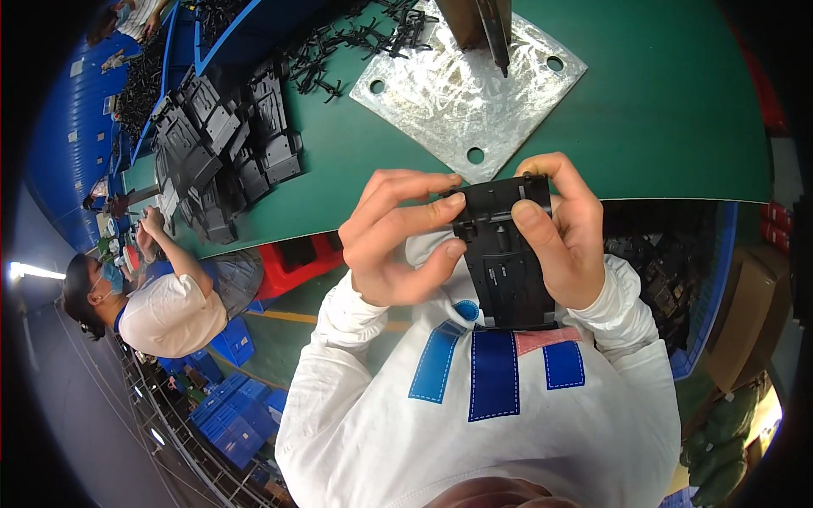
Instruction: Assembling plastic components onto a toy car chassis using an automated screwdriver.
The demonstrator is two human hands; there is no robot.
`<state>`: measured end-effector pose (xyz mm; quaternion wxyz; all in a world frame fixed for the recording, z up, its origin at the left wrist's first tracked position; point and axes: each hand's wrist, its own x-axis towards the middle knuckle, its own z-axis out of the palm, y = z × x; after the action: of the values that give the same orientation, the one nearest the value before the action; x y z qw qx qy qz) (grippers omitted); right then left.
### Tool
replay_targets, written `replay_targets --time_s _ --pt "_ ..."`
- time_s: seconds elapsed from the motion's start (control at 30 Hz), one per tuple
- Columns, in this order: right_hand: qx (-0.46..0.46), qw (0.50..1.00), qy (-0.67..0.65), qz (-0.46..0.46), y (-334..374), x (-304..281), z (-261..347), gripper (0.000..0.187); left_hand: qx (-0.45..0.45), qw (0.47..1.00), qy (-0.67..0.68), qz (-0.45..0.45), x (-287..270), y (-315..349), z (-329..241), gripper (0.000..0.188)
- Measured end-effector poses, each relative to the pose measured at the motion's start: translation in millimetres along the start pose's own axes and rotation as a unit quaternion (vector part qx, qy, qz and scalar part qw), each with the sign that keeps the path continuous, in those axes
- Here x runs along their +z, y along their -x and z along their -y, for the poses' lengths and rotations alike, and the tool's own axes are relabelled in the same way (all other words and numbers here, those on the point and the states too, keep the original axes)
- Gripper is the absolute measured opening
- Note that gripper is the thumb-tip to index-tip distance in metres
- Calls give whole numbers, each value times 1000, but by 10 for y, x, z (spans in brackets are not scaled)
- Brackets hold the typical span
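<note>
Close in front of my chest, a black moulded plastic panel [508, 284] with slots and ridges is held upright above the near edge of the green table. My right hand [569, 241] grips its upper right side, thumb on the face and fingers curled round behind the top edge. From the other side my left hand [394, 233] has its bent fingertips on the panel's upper left edge, its thumb near the left side. Whether a small part sits under those left fingertips, I cannot tell.
A metal base plate [461, 110] with holes carries a post and a thin pointed tool. Stacked black panels [224, 144] and a pile of small black clips [364, 38] lie to the left. A blue crate [720, 288] of dark parts stands lower right; a co-worker [169, 313] sits left.
</note>
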<state>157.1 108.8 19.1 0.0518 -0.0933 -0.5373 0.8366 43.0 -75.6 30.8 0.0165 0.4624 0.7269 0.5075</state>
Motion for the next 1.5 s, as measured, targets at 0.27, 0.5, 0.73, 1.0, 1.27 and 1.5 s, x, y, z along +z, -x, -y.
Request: replay_targets --time_s 0.27,0.5,0.73,1.0,1.27,1.5 --pt "72 983 -161 42 -174 -88 -170 28 -76 986 151 -8 15 20 43 34" --pt "231 880 -381 166 -412 -139 -254 39 -25 991 126 43 -125 -167 152 43" --pt "244 832 -436 242 -451 -3 -391 38 11 970 174 172 -335 -329 219 72" --pt "303 840 -385 234 -459 306 -292 34 -34 948 192 251 -516 -391 157 62" --pt "344 802 -385 300 -463 424 -279 36 24 929 248 274 -523 -397 217 54" --pt "347 865 -307 191 -385 482 -432 44 -25 922 254 292 -589 -410 262 55"
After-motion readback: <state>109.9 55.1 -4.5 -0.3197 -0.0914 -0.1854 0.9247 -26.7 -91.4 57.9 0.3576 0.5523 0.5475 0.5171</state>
